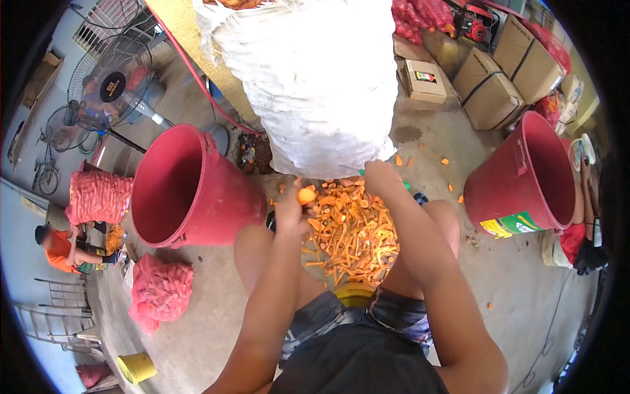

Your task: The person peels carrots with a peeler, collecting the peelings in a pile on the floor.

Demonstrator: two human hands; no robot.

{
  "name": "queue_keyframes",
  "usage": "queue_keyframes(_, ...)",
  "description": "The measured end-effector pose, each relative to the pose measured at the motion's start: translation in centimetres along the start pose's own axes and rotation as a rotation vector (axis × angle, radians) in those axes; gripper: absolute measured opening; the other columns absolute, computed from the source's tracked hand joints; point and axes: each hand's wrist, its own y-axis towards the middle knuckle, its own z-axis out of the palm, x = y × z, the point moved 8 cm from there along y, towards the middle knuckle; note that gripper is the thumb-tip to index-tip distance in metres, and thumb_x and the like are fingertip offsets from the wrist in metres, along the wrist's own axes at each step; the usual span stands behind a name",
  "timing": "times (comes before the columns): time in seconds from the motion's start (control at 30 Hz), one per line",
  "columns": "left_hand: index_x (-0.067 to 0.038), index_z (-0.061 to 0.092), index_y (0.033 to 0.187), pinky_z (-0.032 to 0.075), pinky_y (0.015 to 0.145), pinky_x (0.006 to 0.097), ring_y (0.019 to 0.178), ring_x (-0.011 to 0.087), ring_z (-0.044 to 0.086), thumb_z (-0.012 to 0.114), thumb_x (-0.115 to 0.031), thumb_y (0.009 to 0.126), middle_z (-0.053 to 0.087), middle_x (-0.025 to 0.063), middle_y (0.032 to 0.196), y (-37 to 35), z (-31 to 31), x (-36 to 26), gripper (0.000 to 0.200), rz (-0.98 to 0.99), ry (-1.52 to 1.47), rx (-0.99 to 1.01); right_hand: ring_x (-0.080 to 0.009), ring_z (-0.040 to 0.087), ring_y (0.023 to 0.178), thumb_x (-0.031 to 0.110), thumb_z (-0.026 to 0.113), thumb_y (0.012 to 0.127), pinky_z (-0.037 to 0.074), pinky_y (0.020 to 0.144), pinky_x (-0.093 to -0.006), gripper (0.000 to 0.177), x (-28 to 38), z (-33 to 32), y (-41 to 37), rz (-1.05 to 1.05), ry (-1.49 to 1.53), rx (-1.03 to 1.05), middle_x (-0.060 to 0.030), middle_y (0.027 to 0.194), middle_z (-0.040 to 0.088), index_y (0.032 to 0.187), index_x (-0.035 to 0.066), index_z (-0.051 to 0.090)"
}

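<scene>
My left hand (pixel 289 211) is closed around a carrot (pixel 306 196), whose round orange end shows beside the fingers. To the right, my right hand (pixel 380 177) is closed on a green-handled knife (pixel 361 172); its thin blade points left and is hard to make out. Green also shows on the other side of that fist. Below and between both hands lies a pile of carrot peelings and cut ends (pixel 354 230) on the floor, between my legs. A yellow rim (pixel 353 295) shows under me at the near edge of the pile.
Large red bins stand left (pixel 216 190) and right (pixel 505 190). Ahead rises a tall white sack (pixel 321 85). Red mesh bags (pixel 161 289), a fan (pixel 111 85), cardboard boxes (pixel 489 88) and a yellow bucket (pixel 136 368) stand around. Another person (pixel 62 249) sits far left.
</scene>
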Motion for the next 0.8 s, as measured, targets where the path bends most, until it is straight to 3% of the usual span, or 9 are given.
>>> queue_keyframes(0.07, -0.011, 0.064, 0.102, 0.046, 0.047, 0.0252, 0.059, 0.0135, 0.058, 0.063, -0.035, 0.107, 0.063, 0.0014, 0.079, 3.3, -3.2, -3.1, 0.024, 0.035, -0.287, 0.015, -0.0412, 0.072, 0.111, 0.005, 0.069, 0.086, 0.059, 0.094, -0.0495, 0.026, -0.5, -1.1, -0.9, -0.009, 0.007, -0.020, -0.0257, 0.117, 0.073, 0.111, -0.001, 0.073)
queue_keyframes(0.13, -0.008, 0.063, 0.102, 0.057, 0.053, 0.0265, 0.064, 0.0155, 0.062, 0.060, -0.042, 0.108, 0.065, 0.0046, 0.086, 5.5, -4.9, -10.2, 0.035, -0.055, -1.043, 0.461, -0.0419, 0.072, 0.111, 0.005, 0.068, 0.086, 0.059, 0.094, -0.0500, 0.026, -1.4, -2.3, -1.4, -0.006, 0.028, -0.058, -0.0259, 0.117, 0.073, 0.112, -0.001, 0.072)
queue_keyframes(0.27, 0.000, 0.058, 0.137, 0.060, 0.060, 0.0286, 0.076, 0.0194, 0.066, 0.048, -0.054, 0.109, 0.067, 0.0197, 0.128, 0.9, -5.8, -21.8, 0.062, 0.284, -1.332, 0.528, -0.0442, 0.070, 0.110, 0.004, 0.058, 0.088, 0.057, 0.094, -0.0519, 0.029, -2.3, -4.4, -2.7, -0.031, 0.109, -0.078, -0.0287, 0.112, 0.073, 0.115, -0.001, 0.069)
queue_keyframes(0.33, -0.001, 0.048, 0.150, 0.059, 0.060, 0.0286, 0.078, 0.0181, 0.065, 0.048, -0.053, 0.109, 0.061, 0.0211, 0.144, 1.3, -3.8, -23.8, 0.066, 0.371, -1.245, 0.565, -0.0438, 0.069, 0.112, 0.004, 0.058, 0.088, 0.056, 0.096, -0.0510, 0.031, -3.0, -4.5, -2.7, -0.045, 0.142, -0.102, -0.0282, 0.111, 0.073, 0.117, 0.001, 0.069)
queue_keyframes(0.4, -0.001, 0.050, 0.150, 0.057, 0.071, 0.0297, 0.084, 0.0186, 0.065, 0.050, -0.051, 0.110, 0.060, 0.0169, 0.144, 0.4, 2.0, -25.9, 0.064, 0.521, -0.638, 0.771, -0.0436, 0.069, 0.112, 0.004, 0.058, 0.088, 0.055, 0.097, -0.0511, 0.032, -3.3, -4.8, -2.7, -0.028, 0.157, -0.091, -0.0271, 0.112, 0.073, 0.118, 0.002, 0.069)
queue_keyframes(0.47, -0.003, 0.050, 0.151, 0.054, 0.081, 0.0305, 0.090, 0.0190, 0.066, 0.053, -0.044, 0.110, 0.064, 0.0123, 0.138, -3.9, 9.8, -28.7, 0.058, 0.688, -0.163, 0.392, -0.0434, 0.069, 0.111, 0.004, 0.058, 0.088, 0.055, 0.096, -0.0517, 0.034, -3.3, -4.7, -2.6, -0.071, 0.148, -0.030, -0.0269, 0.112, 0.073, 0.120, 0.002, 0.069)
queue_keyframes(0.53, -0.005, 0.059, 0.145, 0.053, 0.086, 0.0313, 0.093, 0.0184, 0.067, 0.061, -0.034, 0.107, 0.069, 0.0096, 0.125, -6.4, 17.7, -31.7, 0.048, 0.875, 0.174, 0.466, -0.0436, 0.070, 0.110, 0.004, 0.058, 0.088, 0.055, 0.094, -0.0520, 0.034, -3.8, -4.5, -2.1, -0.109, 0.159, -0.065, -0.0267, 0.111, 0.073, 0.121, 0.002, 0.068)
queue_keyframes(0.67, -0.002, 0.075, 0.123, 0.054, 0.089, 0.0314, 0.098, 0.0145, 0.071, 0.075, -0.023, 0.098, 0.078, 0.0095, 0.107, -7.8, 30.1, -37.0, 0.032, 1.376, 0.692, 0.210, -0.0443, 0.071, 0.106, 0.005, 0.060, 0.088, 0.055, 0.092, -0.0521, 0.034, -3.3, -6.4, -1.8, -0.100, 0.197, -0.076, -0.0254, 0.106, 0.074, 0.121, 0.003, 0.067)
queue_keyframes(0.8, -0.007, 0.078, 0.119, 0.055, 0.085, 0.0317, 0.092, 0.0161, 0.074, 0.078, -0.027, 0.094, 0.080, 0.0115, 0.103, -3.5, 38.6, -39.4, 0.032, 1.454, 0.968, 0.065, -0.0440, 0.071, 0.104, 0.006, 0.060, 0.089, 0.055, 0.090, -0.0524, 0.034, -3.9, -6.9, -0.6, -0.108, 0.204, -0.072, -0.0245, 0.105, 0.075, 0.122, 0.004, 0.067)
